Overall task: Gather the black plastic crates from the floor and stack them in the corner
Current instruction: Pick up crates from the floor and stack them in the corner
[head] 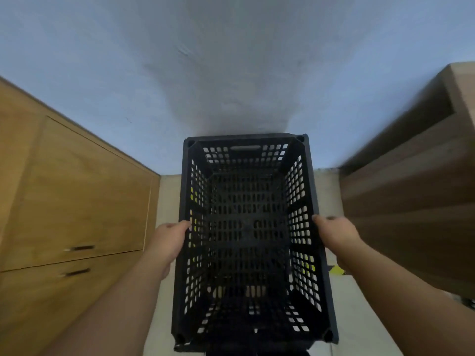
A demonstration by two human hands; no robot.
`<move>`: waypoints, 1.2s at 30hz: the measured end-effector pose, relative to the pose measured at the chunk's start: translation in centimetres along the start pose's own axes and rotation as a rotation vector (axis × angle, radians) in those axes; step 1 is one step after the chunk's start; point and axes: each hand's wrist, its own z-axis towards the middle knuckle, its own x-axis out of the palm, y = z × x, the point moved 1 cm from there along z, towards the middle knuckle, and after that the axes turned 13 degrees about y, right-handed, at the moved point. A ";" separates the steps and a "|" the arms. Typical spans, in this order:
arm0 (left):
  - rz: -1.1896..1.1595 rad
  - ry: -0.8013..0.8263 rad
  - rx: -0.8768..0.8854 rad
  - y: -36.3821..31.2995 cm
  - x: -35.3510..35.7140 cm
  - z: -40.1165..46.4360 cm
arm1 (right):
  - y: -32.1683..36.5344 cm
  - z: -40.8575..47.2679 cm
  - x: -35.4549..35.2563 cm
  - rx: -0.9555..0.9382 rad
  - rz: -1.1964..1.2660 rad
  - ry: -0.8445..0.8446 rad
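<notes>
A black plastic crate [248, 227] with perforated walls and floor fills the lower middle of the head view, open side up, its far end toward the pale wall. My left hand [168, 241] grips its left long rim about midway. On the opposite rim my right hand [334, 233] holds on, fingers curled over the edge. Through the holes in the floor more black lattice shows below, and a dark edge [241, 352] sticks out under the near end, so it seems to sit over another crate; I cannot tell whether they touch.
A light wooden cabinet [77, 201] with two slot handles stands close on the left. Darker wooden furniture [411, 188] stands close on the right. A pale blue-grey wall [231, 73] is straight ahead. Narrow strips of beige floor [167, 196] flank the crate; a yellow-black mark [337, 270] lies on the right.
</notes>
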 end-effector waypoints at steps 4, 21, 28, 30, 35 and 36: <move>0.005 0.009 0.003 -1.2 -0.5 2.5 | 1.9 1.1 1.0 -0.017 0.012 -0.022; 0.135 0.110 0.015 -0.4 -1.0 5.2 | 1.7 1.2 4.3 -0.085 -0.124 -0.087; 0.275 0.115 0.060 -1.9 -0.6 4.3 | 2.5 0.2 3.9 -0.049 -0.140 -0.062; 0.360 0.094 0.085 -2.1 -0.5 3.4 | 2.5 -0.3 3.9 -0.046 -0.141 -0.077; 0.518 0.126 0.135 -2.7 0.1 1.1 | 1.8 -3.0 3.9 -0.034 -0.164 -0.106; 0.545 0.126 0.145 -3.0 0.2 0.5 | 1.7 -3.7 3.7 -0.032 -0.156 -0.110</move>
